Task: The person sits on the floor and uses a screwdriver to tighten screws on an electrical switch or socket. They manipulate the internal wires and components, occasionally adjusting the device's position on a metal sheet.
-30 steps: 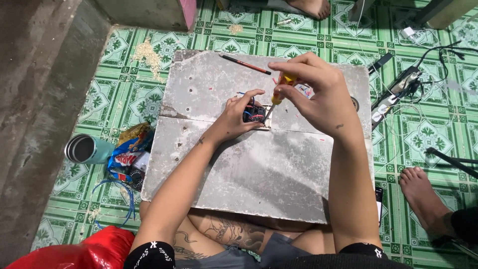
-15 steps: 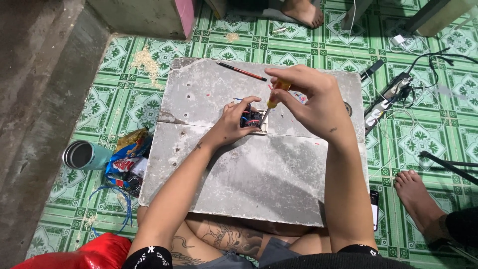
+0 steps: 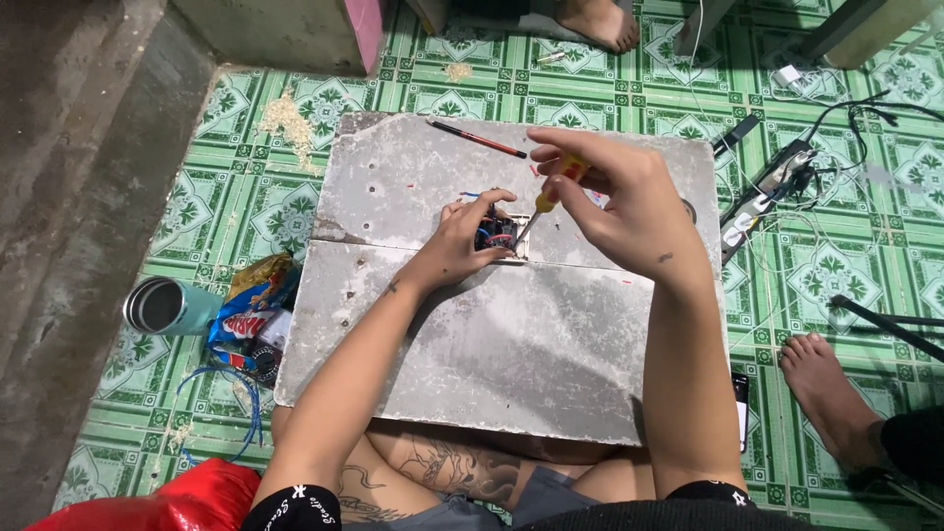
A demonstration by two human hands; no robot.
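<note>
Barely any shift: our right hand point(image 3: 619, 197) keeps pinching the yellow screwdriver point(image 3: 549, 197) (tip down) while left hand point(image 3: 472, 236) fingers stay clamped around the small electrical part point(image 3: 497, 236).

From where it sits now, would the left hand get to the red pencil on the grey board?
Probably yes: the left hand holds the small electrical part, and the red pencil lies just beyond on bare grey board, nothing between.

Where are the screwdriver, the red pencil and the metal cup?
screwdriver point(image 3: 553, 187), head view, on its yellow handle in the right hand.
red pencil point(image 3: 477, 139), head view, mid-shaft, lying on the grey board.
metal cup point(image 3: 157, 305), head view, on its open rim.
</note>
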